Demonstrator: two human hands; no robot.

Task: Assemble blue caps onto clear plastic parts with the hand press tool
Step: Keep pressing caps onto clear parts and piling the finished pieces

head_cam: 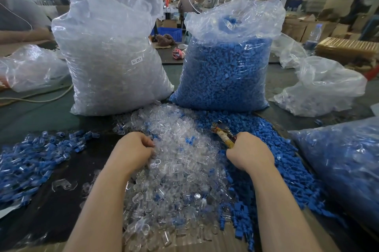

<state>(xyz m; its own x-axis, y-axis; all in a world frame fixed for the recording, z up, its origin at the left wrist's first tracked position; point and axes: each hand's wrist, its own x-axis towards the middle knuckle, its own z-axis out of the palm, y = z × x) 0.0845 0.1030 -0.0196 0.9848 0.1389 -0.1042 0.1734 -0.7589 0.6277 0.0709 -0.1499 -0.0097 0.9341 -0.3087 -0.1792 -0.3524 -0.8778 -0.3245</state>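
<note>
Two hands work at the middle of a crowded surface (51, 221). The left hand (133, 149) lies knuckles-up on the heap of clear plastic parts (180, 169), its fingers curled down into the pile; whether they have closed on a part cannot be told, since the fingertips are buried. The right hand (249, 153) is wrapped around the handles of the hand press tool (222, 134), whose taped, worn nose points up and away from the person, hovering at the seam between the clear heap and the loose blue caps (266, 169) spread to the right.

To the left lies a scatter of finished pieces (30, 161), clear bodies already wearing blue. Behind the heaps stand two tall stock bags, the bag of clear parts (110, 56) and the bag of blue caps (225, 71), both well apart from the hands.

The step in hand looks like picking: the left hand seems to be fishing for one clear body while the tool waits. The next move likely calls for lifting a single part free of the tangle, pairing it with one cap, seating the two squarely in the tool's nose, then squeezing the handles. Judging by the full bags, the job is far from done.
</note>
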